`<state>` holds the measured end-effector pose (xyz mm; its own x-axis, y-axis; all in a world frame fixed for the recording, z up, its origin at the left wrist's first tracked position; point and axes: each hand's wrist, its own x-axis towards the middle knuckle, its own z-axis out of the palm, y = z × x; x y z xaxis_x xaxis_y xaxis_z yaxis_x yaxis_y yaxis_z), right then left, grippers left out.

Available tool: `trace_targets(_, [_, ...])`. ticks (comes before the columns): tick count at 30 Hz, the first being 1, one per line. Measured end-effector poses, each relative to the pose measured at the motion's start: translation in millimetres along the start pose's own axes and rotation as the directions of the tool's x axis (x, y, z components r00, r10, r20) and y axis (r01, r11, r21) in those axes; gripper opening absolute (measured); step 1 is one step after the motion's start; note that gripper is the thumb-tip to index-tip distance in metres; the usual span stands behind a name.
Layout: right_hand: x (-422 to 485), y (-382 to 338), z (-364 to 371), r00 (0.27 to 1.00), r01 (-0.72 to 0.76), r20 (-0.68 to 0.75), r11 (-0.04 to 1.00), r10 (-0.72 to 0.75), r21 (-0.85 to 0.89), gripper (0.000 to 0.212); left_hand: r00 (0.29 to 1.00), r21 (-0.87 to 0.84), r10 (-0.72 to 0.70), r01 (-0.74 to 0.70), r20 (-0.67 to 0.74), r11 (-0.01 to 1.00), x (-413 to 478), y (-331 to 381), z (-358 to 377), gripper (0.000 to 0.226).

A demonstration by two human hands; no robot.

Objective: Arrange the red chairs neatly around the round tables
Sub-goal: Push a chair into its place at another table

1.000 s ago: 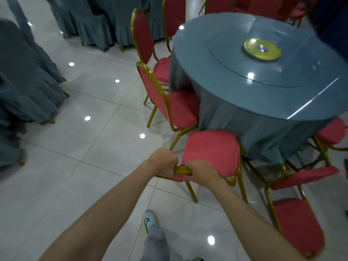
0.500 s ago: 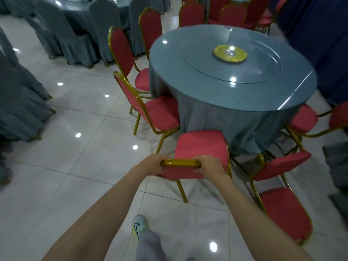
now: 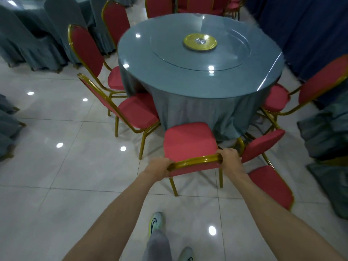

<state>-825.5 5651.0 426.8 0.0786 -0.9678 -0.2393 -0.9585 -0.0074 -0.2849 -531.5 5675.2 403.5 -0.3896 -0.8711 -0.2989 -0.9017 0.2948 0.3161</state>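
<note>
Both left hand [image 3: 160, 167] and right hand [image 3: 230, 160] grip the red chair [image 3: 188, 142] by its back, at the table [image 3: 188, 87] near edge. A second chair [image 3: 263, 144] crowds its right

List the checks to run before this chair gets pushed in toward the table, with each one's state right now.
1. Grip: left hand and right hand hold the chair by its top rail: ok.
2. Seat faces the table: ok.
3. Gap to the left chair: ok, apart.
4. Gap to the right chair: not ok, its back crowds the right hand.
5. Front legs planted: cannot tell, hidden under the seat.
6. Back legs clear of the shoe: ok.
</note>
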Motion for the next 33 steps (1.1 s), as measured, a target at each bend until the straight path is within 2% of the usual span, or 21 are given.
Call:
trace_targets(4, [8, -5, 1, 1.0, -0.005, -0.023, 1.0, 0.005, 0.001, 0.023, 1.0, 0.008, 0.001, -0.001, 0.001, 1.0, 10, -11, -5, 0.02])
trace_targets(10, [15, 5, 7, 0.998, -0.056, 0.003, 0.998, 0.056, 0.016, 0.013, 0.999, 0.087, 0.04, -0.041, 0.017, 0.995, 36, -16, -18, 0.018])
trace_targets(15, [11, 14, 24, 0.994, -0.1, -0.045, 0.995, 0.1, -0.009, 0.01, 0.994, 0.148, 0.107, -0.11, 0.028, 0.983, 64, -15, -19, 0.016])
trace_targets(18, [19, 12, 24, 0.983, -0.167, -0.073, 0.985, 0.169, 0.037, 0.014, 0.984, 0.149, 0.173, -0.178, 0.045, 0.973, 76, -25, -24, 0.009])
trace_targets(25, [48, 15, 7, 0.956, -0.293, 0.009, 0.955, 0.293, 0.051, 0.025, 0.974, 0.141, 0.186, -0.203, 0.126, 0.969, 101, -23, -40, 0.008])
trace_targets(33, [79, 7, 8, 0.938, -0.346, 0.029, 0.937, 0.344, 0.058, 0.027, 0.975, 0.108, 0.185, -0.199, 0.124, 0.974, 125, -37, -54, 0.016])
